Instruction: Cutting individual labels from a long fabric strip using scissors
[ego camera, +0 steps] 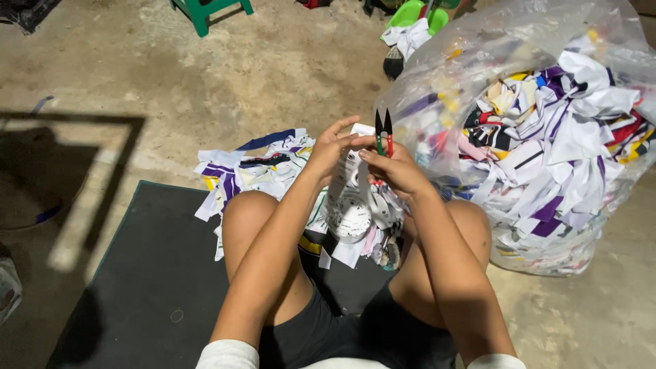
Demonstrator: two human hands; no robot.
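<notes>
a bare concrete floor (287,68) carries a dark mat (150,287), a heap of fabric scraps (260,171) at the mat's far edge, a clear plastic bag (547,137) stuffed with scraps beside it, and a green stool (205,10) farther off.

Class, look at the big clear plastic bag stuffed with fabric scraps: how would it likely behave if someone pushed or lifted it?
The clear bag looks thin and crinkled, so it would probably sag rather than hold shape. Filled with fabric scraps, it is likely bulky yet fairly light. Slumped on the concrete floor, it seems unlikely to roll.
</notes>
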